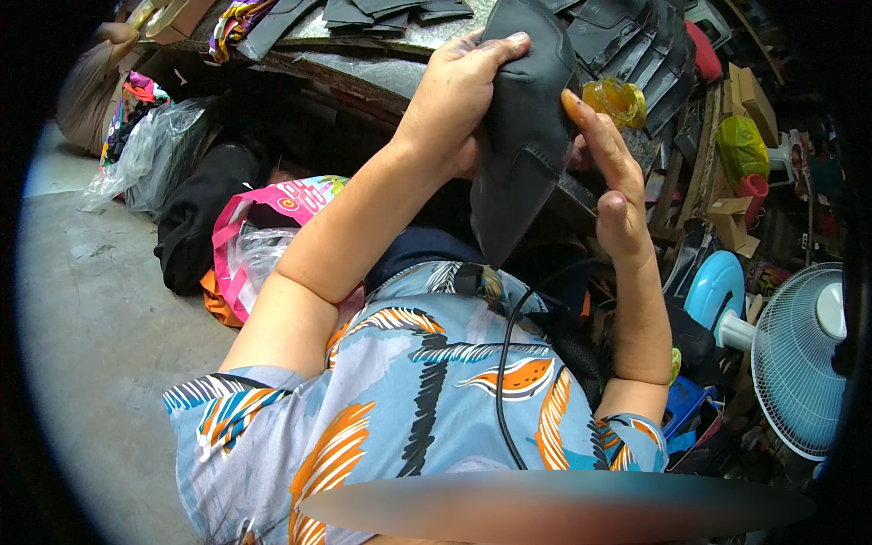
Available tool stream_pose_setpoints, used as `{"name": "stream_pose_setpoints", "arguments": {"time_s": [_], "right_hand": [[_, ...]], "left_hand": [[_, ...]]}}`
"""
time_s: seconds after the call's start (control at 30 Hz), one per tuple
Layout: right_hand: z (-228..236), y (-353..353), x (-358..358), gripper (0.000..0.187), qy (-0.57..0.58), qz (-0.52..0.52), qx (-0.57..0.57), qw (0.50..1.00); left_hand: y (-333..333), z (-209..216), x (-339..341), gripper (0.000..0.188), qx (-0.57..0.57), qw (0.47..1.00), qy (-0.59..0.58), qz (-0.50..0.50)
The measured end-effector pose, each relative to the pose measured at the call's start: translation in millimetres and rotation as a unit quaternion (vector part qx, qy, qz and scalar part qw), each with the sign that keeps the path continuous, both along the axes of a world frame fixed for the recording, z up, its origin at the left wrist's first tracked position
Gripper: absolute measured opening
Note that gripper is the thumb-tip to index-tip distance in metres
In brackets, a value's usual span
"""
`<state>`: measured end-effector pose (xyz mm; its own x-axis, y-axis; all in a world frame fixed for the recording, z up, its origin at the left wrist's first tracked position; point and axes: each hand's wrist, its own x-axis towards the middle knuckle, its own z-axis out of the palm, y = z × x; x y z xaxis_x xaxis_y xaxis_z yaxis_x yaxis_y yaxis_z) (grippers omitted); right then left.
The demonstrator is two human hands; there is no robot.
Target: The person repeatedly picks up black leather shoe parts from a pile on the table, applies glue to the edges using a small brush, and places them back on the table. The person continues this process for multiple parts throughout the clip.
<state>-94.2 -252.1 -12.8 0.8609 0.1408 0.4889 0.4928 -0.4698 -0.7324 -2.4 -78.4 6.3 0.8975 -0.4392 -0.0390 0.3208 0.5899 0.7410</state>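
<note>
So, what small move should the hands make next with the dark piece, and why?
Probably bring the right hand in so its fingertip touches the dark piece. The left hand already holds the piece up by its top edge, while the right index tip, stained yellowish, sits just beside the piece's edge, near the amber pot on the bench.

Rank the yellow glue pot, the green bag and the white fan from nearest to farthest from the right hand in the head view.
From the right hand:
1. Yellow glue pot, just above its fingertips.
2. Green bag, further right on the cluttered shelf.
3. White fan, low at the right edge.
</note>
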Motion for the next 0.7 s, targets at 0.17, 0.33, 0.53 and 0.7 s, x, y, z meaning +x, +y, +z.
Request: {"name": "stream_pose_setpoints", "arguments": {"time_s": [0.17,0.33,0.53,0.7], "right_hand": [[5.6,-1.0,-4.7,0.083,-0.054,0.039,-0.099,0.993],[9.4,6.2,-8.6,0.04,-0.1,0.002,-0.056,0.993],[13.1,7.7,-4.6,0.036,-0.038,-0.114,0.142,0.982],[14.3,-2.9,6.3,0.04,-0.083,-0.112,-0.042,0.989]], "left_hand": [[-5.0,-18.5,16.8,0.017,-0.041,0.998,0.041,0.0],[-9.5,-26.0,25.3,0.019,-0.055,0.997,0.056,0.009],[5.3,-9.6,0.6,0.049,0.011,0.986,-0.142,-0.091],[4.1,-7.9,-10.4,0.043,0.033,0.985,-0.161,-0.045]]}}
